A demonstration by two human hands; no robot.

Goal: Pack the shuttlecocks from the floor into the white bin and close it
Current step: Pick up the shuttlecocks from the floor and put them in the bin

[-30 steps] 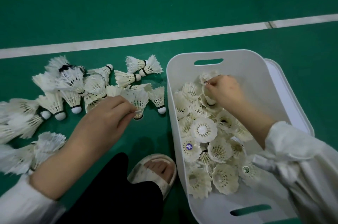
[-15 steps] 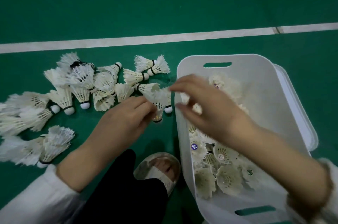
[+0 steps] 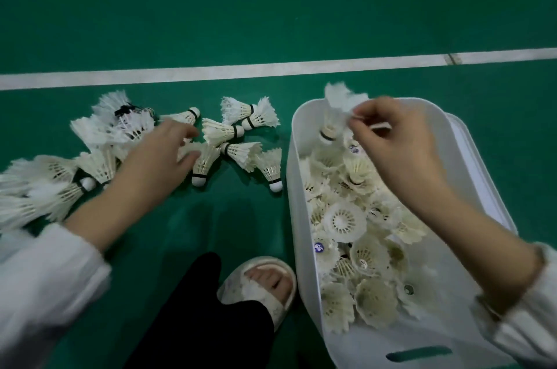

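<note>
White feathers fill the white bin [image 3: 297, 157] at about four o'clock, standing on the green floor [image 3: 271, 6] with its lid [image 3: 479, 157] seemingly tucked under its right side. The right hand [image 3: 398, 151] pinches one shuttlecock [image 3: 336, 115] by its feather skirt over the bin's far end, cork hanging down, thumb and forefinger closed on it. Releasing it low, cork first into a gap at the twelve o'clock end, looks best, since feathers crush easily and the load is already deep. The left hand [image 3: 159, 154] reaches with loosely spread fingers into the loose shuttlecocks [image 3: 232, 133] at ten o'clock, holding nothing that I can make out; motion blur hides the fingertips. Many more lie toward nine o'clock. Open floor lies beyond the white line [image 3: 271, 70] at twelve. A slippered foot [image 3: 259, 281] sits close against the bin's left wall at six, so room is tight there.
</note>
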